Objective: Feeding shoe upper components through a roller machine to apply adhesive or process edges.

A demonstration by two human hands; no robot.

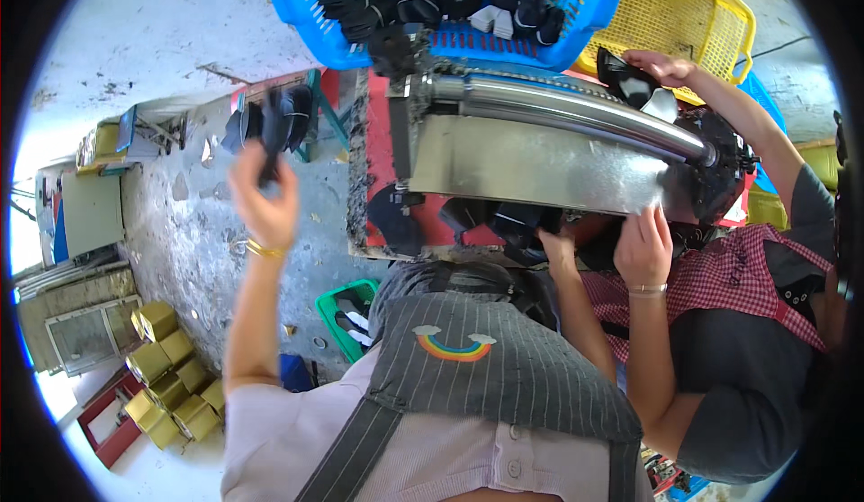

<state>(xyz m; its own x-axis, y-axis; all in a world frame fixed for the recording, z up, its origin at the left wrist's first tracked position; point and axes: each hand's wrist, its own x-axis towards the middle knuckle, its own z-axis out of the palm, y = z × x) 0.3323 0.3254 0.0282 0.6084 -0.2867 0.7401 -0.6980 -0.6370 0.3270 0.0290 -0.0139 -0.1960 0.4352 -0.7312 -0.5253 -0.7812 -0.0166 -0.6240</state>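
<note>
My left hand [264, 198] is raised at the left of the machine, its fingers pinched on a narrow black piece [272, 128] that is smeared by motion. Just behind it, a stack of black pieces [295, 110] lies on a small stand. My right hand [558, 245] is low at the machine's front edge, against several dark pieces [522, 223]; most of its fingers are hidden there. The machine [504, 155] has a long steel roller [576, 110] above a bare metal plate. A curved black piece [393, 217] lies on the red bench top near its left end.
At right, a co-worker in a checked apron has one hand [644, 241] at the plate's edge and another [661, 68] on a black piece behind the roller. Beyond are a blue basket [297, 7] of black pieces and a yellow basket [720, 7]. A green basket [335, 322] stands below.
</note>
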